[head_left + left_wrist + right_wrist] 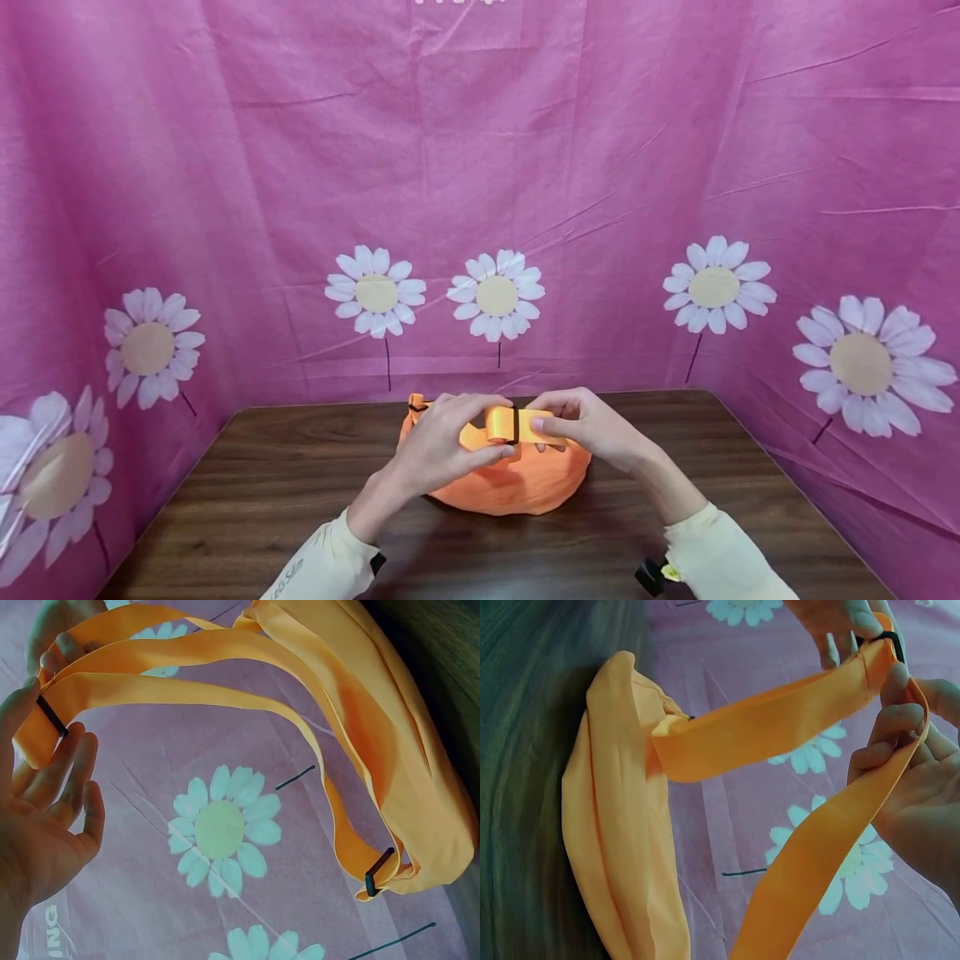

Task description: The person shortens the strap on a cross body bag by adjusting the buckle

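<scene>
An orange fabric bag rests on the table, its wide orange strap raised above it in a loop. My left hand grips the strap at a black slider buckle, with thumb and fingers at its edges. Just to the right, my right hand pinches the strap between thumb and curled fingers. In the right wrist view, the strap passes over the fingers of that hand and hangs down. A second black buckle joins the strap to the bag's end.
The dark wood-grain table extends around the bag. Pink cloth printed with white daisies stands behind and on both sides. A small black object shows beside the right sleeve.
</scene>
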`<control>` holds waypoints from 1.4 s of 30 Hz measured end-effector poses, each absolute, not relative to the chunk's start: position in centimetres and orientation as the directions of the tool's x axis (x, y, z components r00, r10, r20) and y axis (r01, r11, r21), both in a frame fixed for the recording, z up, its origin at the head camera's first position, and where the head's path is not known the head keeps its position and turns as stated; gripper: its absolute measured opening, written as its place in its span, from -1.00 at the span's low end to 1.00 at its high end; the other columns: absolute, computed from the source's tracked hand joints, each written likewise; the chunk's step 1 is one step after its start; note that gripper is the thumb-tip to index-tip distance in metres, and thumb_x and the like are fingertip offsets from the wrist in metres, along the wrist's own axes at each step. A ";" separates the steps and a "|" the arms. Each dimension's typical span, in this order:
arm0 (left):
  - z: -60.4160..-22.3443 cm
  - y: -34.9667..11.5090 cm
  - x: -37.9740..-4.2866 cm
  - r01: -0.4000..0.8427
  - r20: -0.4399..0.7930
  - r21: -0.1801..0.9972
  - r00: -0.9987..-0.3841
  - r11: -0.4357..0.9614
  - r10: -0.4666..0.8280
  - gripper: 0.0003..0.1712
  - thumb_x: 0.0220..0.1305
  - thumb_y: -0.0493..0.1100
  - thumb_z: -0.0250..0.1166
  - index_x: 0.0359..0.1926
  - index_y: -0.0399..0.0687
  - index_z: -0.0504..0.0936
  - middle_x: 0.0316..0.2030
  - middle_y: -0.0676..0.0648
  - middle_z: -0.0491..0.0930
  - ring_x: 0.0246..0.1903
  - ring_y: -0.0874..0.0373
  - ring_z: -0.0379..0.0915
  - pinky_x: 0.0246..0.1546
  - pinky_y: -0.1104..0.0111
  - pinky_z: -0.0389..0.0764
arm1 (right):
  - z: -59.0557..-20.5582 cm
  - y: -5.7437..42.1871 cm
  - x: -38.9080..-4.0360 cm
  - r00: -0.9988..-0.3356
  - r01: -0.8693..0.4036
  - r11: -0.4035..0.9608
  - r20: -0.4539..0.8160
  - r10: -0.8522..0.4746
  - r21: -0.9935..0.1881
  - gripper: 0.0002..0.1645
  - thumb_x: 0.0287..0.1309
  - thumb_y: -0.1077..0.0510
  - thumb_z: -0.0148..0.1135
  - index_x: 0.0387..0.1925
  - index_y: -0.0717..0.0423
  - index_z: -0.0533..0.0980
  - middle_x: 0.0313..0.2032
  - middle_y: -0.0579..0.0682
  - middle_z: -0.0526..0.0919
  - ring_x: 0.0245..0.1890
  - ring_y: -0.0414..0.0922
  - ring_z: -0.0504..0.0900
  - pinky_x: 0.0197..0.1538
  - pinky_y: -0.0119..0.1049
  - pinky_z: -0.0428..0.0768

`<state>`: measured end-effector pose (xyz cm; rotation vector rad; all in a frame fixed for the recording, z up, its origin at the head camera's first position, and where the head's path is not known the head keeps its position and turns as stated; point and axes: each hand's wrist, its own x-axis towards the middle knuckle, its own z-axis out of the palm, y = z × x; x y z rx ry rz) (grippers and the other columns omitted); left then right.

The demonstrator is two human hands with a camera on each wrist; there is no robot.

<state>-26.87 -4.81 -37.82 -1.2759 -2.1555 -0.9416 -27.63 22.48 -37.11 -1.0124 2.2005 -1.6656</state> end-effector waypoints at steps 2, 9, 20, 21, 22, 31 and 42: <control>-37.9 -4.8 -26.8 0.890 0.680 0.313 -0.454 0.332 0.575 -0.39 0.19 0.09 0.54 0.21 0.02 0.61 0.08 0.21 0.62 0.09 0.33 0.50 0.13 0.15 0.42 | -37.2 22.3 -27.7 -0.740 -0.397 0.123 0.238 -0.630 -0.909 -0.79 0.45 0.16 0.20 -0.04 0.13 0.68 -0.55 0.15 0.44 -0.53 0.01 0.40 -0.48 -0.34 0.43; -37.7 -4.9 -26.9 0.915 0.723 0.251 -0.394 0.315 0.568 -0.41 0.23 0.07 0.51 0.21 -0.02 0.59 0.07 0.14 0.63 0.09 0.27 0.53 0.06 0.16 0.45 | -37.5 22.8 -28.1 -0.771 -0.403 0.159 0.241 -0.590 -0.901 -0.81 0.43 0.12 0.24 -0.08 0.12 0.68 -0.49 0.14 0.53 -0.46 -0.03 0.50 -0.41 -0.25 0.53; -37.2 -5.6 -27.1 0.908 0.742 0.236 -0.398 0.345 0.540 -0.40 0.23 0.09 0.51 0.22 0.02 0.59 0.06 0.14 0.63 0.05 0.26 0.54 0.02 0.17 0.45 | -37.4 24.3 -28.7 -0.789 -0.426 0.159 0.279 -0.548 -0.891 -0.85 0.38 0.16 0.30 -0.11 0.13 0.67 -0.46 0.10 0.59 -0.46 -0.09 0.54 -0.41 -0.26 0.55; -37.2 -5.6 -27.1 0.907 0.742 0.239 -0.400 0.346 0.538 -0.40 0.22 0.09 0.51 0.21 0.02 0.59 0.05 0.15 0.63 0.04 0.26 0.54 0.01 0.17 0.45 | -37.4 24.3 -28.7 -0.786 -0.430 0.154 0.285 -0.549 -0.890 -0.85 0.38 0.17 0.30 -0.11 0.13 0.67 -0.47 0.09 0.59 -0.47 -0.10 0.53 -0.42 -0.27 0.54; -37.2 -5.6 -27.1 0.906 0.740 0.244 -0.405 0.346 0.537 -0.41 0.22 0.09 0.51 0.21 0.02 0.59 0.04 0.15 0.63 0.03 0.27 0.54 0.01 0.18 0.45 | -37.4 24.3 -28.7 -0.784 -0.431 0.148 0.288 -0.551 -0.890 -0.86 0.38 0.17 0.29 -0.11 0.14 0.67 -0.47 0.09 0.59 -0.47 -0.11 0.52 -0.43 -0.28 0.53; -37.3 -5.4 -26.9 0.882 0.694 0.302 -0.463 0.361 0.552 -0.38 0.13 0.12 0.57 0.15 0.06 0.60 0.02 0.22 0.62 -0.02 0.35 0.50 0.07 0.17 0.43 | -37.4 23.7 -28.4 -0.758 -0.415 0.102 0.282 -0.589 -0.904 -0.85 0.38 0.20 0.29 -0.10 0.18 0.66 -0.42 0.11 0.58 -0.44 -0.09 0.51 -0.38 -0.26 0.55; -37.8 -4.7 -26.7 0.874 0.651 0.327 -0.484 0.360 0.585 -0.42 0.17 0.16 0.53 0.13 0.09 0.59 -0.03 0.25 0.62 -0.13 0.36 0.51 0.06 0.16 0.42 | -37.4 22.5 -27.9 -0.763 -0.395 0.134 0.244 -0.599 -0.909 -0.83 0.38 0.16 0.30 -0.08 0.15 0.68 -0.37 0.11 0.65 -0.40 -0.11 0.55 -0.33 -0.26 0.58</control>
